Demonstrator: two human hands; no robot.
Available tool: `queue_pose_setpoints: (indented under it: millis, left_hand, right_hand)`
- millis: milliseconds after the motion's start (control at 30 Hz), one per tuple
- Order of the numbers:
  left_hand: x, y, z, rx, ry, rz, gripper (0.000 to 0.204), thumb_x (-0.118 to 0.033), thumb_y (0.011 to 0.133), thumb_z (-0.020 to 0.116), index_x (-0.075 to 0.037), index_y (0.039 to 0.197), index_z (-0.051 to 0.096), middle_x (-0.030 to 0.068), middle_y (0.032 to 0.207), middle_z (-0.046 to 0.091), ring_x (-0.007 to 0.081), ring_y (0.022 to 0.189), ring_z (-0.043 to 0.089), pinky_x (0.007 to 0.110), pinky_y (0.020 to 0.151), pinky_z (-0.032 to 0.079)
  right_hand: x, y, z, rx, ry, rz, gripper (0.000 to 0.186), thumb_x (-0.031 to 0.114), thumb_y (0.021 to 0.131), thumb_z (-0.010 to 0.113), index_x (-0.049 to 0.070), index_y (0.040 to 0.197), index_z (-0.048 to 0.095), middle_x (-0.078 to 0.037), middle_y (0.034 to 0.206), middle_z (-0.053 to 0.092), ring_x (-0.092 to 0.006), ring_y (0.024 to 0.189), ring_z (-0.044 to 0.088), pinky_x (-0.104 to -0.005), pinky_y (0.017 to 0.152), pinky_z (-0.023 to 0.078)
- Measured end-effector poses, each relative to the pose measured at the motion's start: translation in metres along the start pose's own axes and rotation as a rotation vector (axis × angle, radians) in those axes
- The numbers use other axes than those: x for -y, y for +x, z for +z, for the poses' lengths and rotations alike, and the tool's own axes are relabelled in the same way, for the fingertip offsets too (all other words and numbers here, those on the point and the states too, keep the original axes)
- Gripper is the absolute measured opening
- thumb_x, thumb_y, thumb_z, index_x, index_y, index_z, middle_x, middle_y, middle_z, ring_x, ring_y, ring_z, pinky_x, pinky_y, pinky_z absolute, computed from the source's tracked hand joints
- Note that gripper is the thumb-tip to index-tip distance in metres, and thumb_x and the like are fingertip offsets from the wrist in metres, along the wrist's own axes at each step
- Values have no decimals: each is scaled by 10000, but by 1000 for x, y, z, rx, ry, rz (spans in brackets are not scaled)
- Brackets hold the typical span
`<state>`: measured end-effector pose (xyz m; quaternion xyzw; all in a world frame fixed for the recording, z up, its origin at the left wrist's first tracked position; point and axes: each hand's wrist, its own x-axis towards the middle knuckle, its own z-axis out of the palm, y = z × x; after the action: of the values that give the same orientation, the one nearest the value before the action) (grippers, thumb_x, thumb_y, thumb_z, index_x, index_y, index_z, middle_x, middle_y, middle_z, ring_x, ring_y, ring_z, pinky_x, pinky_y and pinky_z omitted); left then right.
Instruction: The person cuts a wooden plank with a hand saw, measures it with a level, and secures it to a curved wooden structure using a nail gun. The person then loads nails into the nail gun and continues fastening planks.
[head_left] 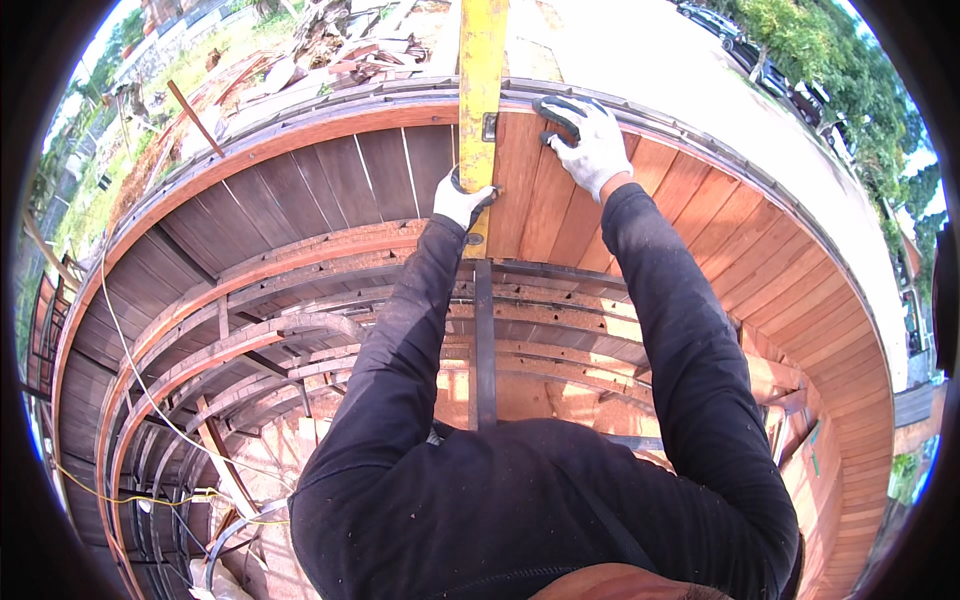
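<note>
A long yellow spirit level [480, 90] stands along the curved plank wall in the middle of the head view, its top end running past the rim. My left hand [462, 200], in a white glove with dark fingers, is closed around its lower part. To the right of it, my gloved right hand [590, 142] rests near the top edge of the reddish wooden planks [530, 190], thumb and fingers apart. The fingertips lie close to the curved top rail [660, 140]. Dark planks [340, 175] line the wall left of the level.
Curved wooden ribs [290, 290] and a dark upright bar [484, 340] lie below the planks. A pale cable [140, 380] hangs at the left. Scrap wood [370, 55] is piled outside. A car [712, 22] and trees stand at the far right.
</note>
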<state>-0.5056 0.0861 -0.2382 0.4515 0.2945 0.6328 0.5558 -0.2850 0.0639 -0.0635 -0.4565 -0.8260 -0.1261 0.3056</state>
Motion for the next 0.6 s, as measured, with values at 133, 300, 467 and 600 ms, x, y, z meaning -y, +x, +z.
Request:
queue_pose_setpoints:
  millis: [133,300,467,600]
  left_hand:
    - [2,0,1,4,-9,-5,455,104,786,703,44,1212,554,115,1057,689,198,867,697,305,763,586]
    - [1,-1,-1,-4,1,-18,448,103,786,704,43,1205,558,114,1058,688,197,870,696,300,764,584]
    - [-7,-7,9,-19,-32,4,403,98,793,704,39,1168,567,106,1036,689,189,856,696,289,750,583]
    - [-6,-4,6,-29,44,7,445,109,806,691,41,1218,538,120,1052,681,207,855,698,306,747,589]
  right_hand:
    - [-3,0,3,0,1,-2,431,276,869,635,236,1298,607,-41,1321,601,-260,1264,502,-432,1146,282]
    - [0,0,6,-110,-16,-24,398,240,834,701,200,1228,658,-60,1232,652,-287,1197,544,-419,1080,380]
    - [0,-1,2,-11,47,33,442,280,856,649,227,1292,607,-53,1329,595,-269,1283,483,-436,1154,274]
    - [1,2,3,-28,10,9,445,287,850,659,224,1288,610,-47,1314,601,-271,1279,487,-439,1146,284]
